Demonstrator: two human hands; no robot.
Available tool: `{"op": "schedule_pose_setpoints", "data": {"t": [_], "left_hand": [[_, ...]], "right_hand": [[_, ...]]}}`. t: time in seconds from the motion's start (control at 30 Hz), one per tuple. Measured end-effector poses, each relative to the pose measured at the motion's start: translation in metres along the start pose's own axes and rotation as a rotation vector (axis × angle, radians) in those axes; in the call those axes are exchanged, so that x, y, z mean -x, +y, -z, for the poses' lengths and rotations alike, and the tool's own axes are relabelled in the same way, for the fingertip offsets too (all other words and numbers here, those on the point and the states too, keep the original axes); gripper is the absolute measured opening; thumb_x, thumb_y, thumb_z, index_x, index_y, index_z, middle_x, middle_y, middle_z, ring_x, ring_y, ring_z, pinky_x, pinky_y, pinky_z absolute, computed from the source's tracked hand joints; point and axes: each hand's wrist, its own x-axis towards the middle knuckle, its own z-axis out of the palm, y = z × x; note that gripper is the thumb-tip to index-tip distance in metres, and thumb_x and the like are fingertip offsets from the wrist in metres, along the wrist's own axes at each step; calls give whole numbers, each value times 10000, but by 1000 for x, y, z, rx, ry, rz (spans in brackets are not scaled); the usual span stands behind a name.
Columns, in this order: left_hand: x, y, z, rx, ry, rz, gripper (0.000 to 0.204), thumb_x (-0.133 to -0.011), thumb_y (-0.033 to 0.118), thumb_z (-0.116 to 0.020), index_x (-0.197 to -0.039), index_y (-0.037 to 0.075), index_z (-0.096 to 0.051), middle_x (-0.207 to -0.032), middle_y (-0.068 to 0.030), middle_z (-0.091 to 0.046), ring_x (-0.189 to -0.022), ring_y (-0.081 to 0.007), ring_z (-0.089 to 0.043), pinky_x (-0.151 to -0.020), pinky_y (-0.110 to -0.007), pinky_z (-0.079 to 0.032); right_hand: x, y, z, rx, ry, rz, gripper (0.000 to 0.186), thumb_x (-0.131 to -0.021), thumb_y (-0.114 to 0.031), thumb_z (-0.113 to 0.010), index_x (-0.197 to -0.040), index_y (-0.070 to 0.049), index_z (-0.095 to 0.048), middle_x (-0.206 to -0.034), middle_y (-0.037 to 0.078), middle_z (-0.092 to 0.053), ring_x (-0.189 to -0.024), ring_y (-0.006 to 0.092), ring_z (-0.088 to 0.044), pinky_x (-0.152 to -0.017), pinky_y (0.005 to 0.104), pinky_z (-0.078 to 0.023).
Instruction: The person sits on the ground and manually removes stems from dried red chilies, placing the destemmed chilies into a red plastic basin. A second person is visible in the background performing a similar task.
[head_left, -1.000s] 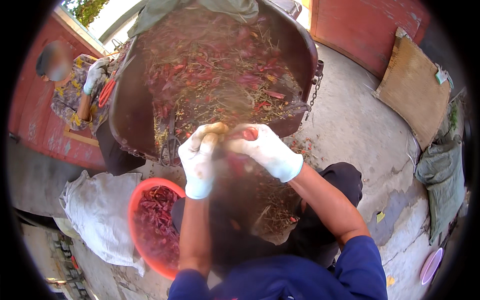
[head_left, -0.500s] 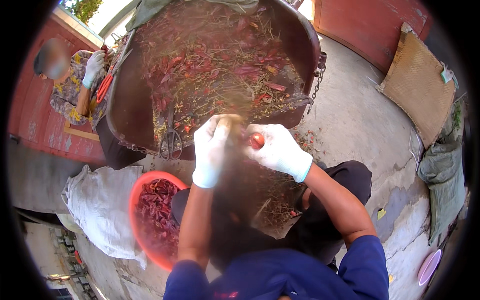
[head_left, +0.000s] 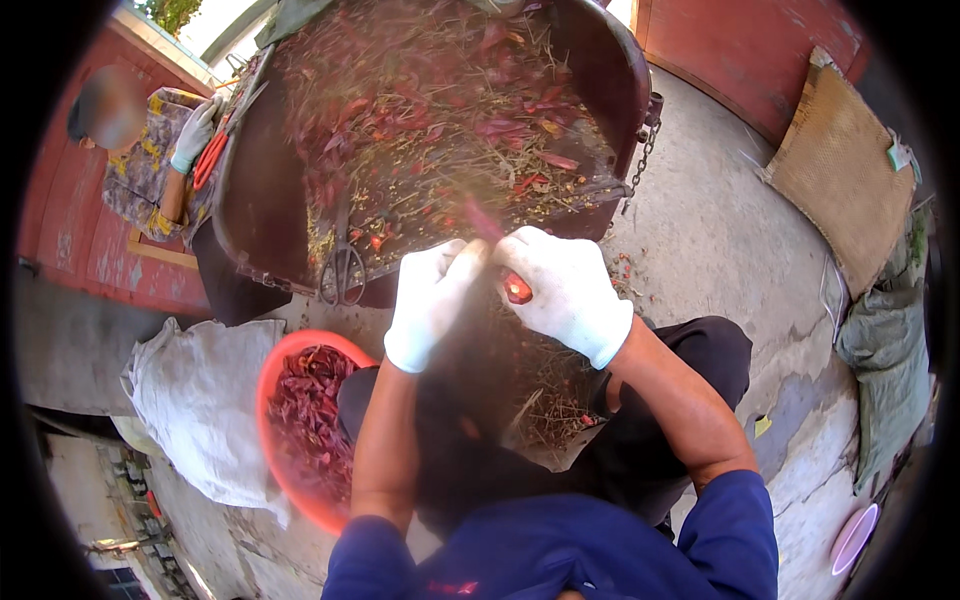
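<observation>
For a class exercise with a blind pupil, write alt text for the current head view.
A person's white-gloved left hand is close beside the right hand, which holds a red pod, before a dark bin of red pieces and dry stalks; an orange basin of dark red pods stands left.

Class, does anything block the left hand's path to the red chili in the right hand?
Only gloved fingers of the right hand, partly around the red chili; nothing else shows between it and the left hand.
</observation>
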Motion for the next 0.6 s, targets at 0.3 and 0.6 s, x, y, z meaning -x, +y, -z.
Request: {"op": "schedule_pose_setpoints", "data": {"t": [0.3, 0.6], "left_hand": [[-14, -6, 20, 1047, 229, -144, 371, -1066, 376, -506, -924, 48, -607, -683, -11, -491, -529, -118, -396, -487, -249, -315], [-13, -18, 26, -85, 247, -55, 316, -988, 288, -659, -967, -18, -737, -844, -46, -715, -739, -100, -618, -692, -273, -493]], "right_hand": [[-4, -11, 2, -982, 142, -698, 211, -879, -138, -752, -1011, 1, -664, -778, 23, -662, -680, 73, -615, -579, 279, -528], [-27, -26, 32, -1109, 171, -707, 263, -909, -187, -742, -1088, -18, -651, -750, 18, -660, -538, 60, -573, -454, 213, -434]]}}
